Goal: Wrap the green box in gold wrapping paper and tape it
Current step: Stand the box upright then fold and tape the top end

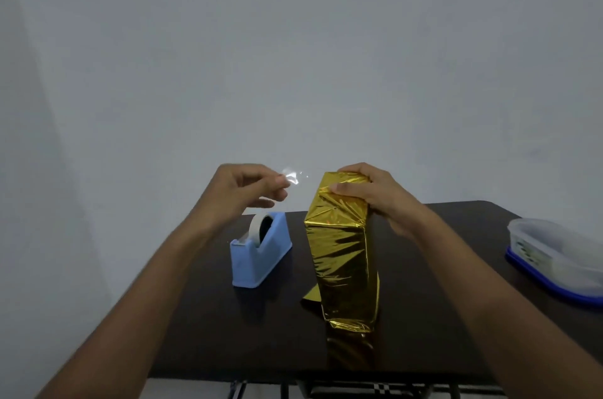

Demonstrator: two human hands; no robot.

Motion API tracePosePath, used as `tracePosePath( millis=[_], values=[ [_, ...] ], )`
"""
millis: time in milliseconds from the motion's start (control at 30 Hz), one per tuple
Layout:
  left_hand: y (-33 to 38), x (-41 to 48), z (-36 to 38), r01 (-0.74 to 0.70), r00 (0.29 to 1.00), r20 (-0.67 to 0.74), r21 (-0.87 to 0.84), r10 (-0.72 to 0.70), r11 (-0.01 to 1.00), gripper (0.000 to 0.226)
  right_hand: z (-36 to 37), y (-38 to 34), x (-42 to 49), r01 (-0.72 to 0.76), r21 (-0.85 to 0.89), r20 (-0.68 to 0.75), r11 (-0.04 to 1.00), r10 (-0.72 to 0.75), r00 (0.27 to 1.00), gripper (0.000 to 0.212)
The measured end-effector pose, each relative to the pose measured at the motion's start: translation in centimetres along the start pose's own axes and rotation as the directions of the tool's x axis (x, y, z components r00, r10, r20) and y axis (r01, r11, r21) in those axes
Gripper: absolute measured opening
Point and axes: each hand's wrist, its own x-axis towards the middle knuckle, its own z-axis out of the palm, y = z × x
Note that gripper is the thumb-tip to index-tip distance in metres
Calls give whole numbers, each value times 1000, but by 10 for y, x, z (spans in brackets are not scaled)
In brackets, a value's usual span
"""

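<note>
The tall box in its shiny, crinkled gold wrapping paper [342, 255] stands on end near the middle of the dark brown counter [195, 317]. The paper covers every side I can see. At the top the paper is folded into creased triangles, and at the bottom a loose gold flap [310, 295] spreads onto the counter to the left of the base.

My right hand [365, 193] grips the top end of the box from the right. The fingers curl over the top edge and the thumb presses flat on the folded paper on the face toward me.

My left hand [248, 186] is in the air just left of the box top, apart from it. It pinches a short strip of clear tape [292, 177] between thumb and forefinger, and the free end of the strip points toward the box without touching it.

Below that hand, the light blue plastic tape dispenser [257, 255] sits on the counter just beside the box, with a white roll of tape [257, 227] upright in its cradle.

At the right edge of the counter, well apart from the box, lies a clear plastic container with a blue base [554, 258]. A plain pale grey wall [293, 39] rises behind the counter.
</note>
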Motion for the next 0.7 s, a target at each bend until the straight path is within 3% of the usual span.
tracePosePath(
  millis=[100, 200, 267, 467, 533, 633, 700],
  values=[
    [24, 19, -6, -39, 968, 249, 217, -17, 975, 22, 1, 0, 1, 10, -7, 16, 1000, -10, 1000, 40],
    [42, 38, -5, -113, 871, 482, 388, -97, 915, 15, 0, 1, 1, 28, -6, 34, 1000, -27, 999, 40],
    [53, 49, -2, -152, 814, 566, 428, -133, 891, 17, 0, 1, 1, 27, -5, 40, 1000, -27, 999, 40],
    [66, 77, 6, -258, 649, 696, 581, -307, 772, 14, -1, 0, -2, 26, 3, 56, 1000, -26, 998, 39],
    [67, 82, 11, -274, 623, 701, 610, -346, 744, 19, -1, -1, -3, 27, 12, 63, 1000, -28, 998, 40],
    [74, 85, 14, -277, 643, 679, 638, -355, 719, 30, -1, -1, -3, 31, 11, 67, 999, -31, 997, 40],
    [77, 86, 10, -280, 712, 633, 653, -303, 704, 33, -1, -1, -2, 28, 18, 67, 999, -29, 997, 40]
  ],
)
